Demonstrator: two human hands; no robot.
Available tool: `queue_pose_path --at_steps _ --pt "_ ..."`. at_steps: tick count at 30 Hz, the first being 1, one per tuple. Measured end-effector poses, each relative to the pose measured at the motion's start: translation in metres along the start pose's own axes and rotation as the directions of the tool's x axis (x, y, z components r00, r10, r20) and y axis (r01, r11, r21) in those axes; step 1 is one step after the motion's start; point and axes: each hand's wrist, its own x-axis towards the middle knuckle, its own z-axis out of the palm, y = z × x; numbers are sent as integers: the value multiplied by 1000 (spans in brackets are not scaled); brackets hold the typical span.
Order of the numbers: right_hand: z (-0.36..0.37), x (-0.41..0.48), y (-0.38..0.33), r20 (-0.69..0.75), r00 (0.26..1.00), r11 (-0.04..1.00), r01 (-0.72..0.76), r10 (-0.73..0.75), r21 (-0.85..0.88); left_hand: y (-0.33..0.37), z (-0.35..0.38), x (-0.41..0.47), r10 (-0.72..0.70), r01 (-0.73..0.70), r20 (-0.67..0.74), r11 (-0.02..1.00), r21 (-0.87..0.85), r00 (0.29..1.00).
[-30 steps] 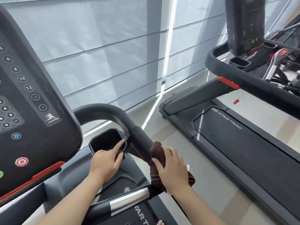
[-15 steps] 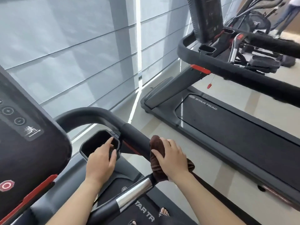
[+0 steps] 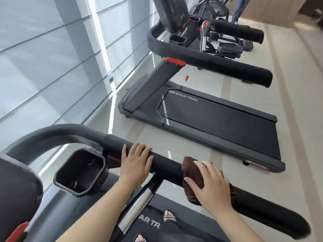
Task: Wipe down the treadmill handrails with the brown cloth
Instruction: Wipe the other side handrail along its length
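Note:
The black padded right handrail (image 3: 167, 163) of my treadmill runs from the curved front bar down to the lower right. The brown cloth (image 3: 192, 179) is wrapped over the rail about midway along it. My right hand (image 3: 211, 187) lies on top of the cloth with its fingers curled over it and the rail. My left hand (image 3: 135, 162) holds the rail farther forward, fingers curled over the top, just right of the cup holder (image 3: 80, 172).
A silver and black inner grip bar (image 3: 134, 210) slants up under the rail. My feet in sandals (image 3: 169, 216) stand on the belt. A second treadmill (image 3: 218, 119) stands to the right across a strip of pale floor. Window blinds (image 3: 52, 58) fill the left.
My left hand left the cup holder rim and now grips the handrail. My right hand slid the cloth back along the rail toward its end. The view swung to the right.

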Motion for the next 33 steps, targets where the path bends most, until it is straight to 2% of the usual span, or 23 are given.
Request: queue_pose_path --at_steps 3,7,10,13,17,20,23,26,28,30,31,33 --pt "3 15 -26 29 998 998 -48 49 -33 -4 1 1 26 -26 -9 999 -19 1000" --pt "14 43 -64 108 994 1000 -2 1 5 -6 1 -1 46 -47 -17 998 -32 999" --pt "17 50 -67 123 992 998 -7 0 58 -7 5 0 62 -65 -73 997 -48 995" --pt "15 36 -52 63 998 997 26 -31 77 -8 9 0 68 -76 -124 995 -68 990" --pt "6 6 -16 -58 998 1000 -5 5 -1 -8 10 0 62 -74 -137 994 -83 989" --pt "1 -5 -3 -83 995 999 -48 46 -25 -5 5 -2 59 -66 -84 994 -82 995" --pt "1 6 -18 -25 993 993 -114 113 -36 -7 -6 -1 66 -63 49 995 -72 997" --pt "10 29 -47 63 998 1000 -2 3 -9 -10 -18 -4 79 -65 159 994 -91 984" --pt "17 45 -65 126 985 993 118 -120 24 -4 -27 -17 25 11 169 978 -207 985" --pt "20 56 -75 169 964 978 196 -206 72 6 -32 -41 -103 156 168 928 -339 980" --pt "21 59 -75 182 954 970 224 -239 100 12 -33 -55 -168 226 187 907 -355 968" --pt "20 59 -66 207 933 952 265 -293 151 21 -31 -79 -275 336 250 909 -246 928"
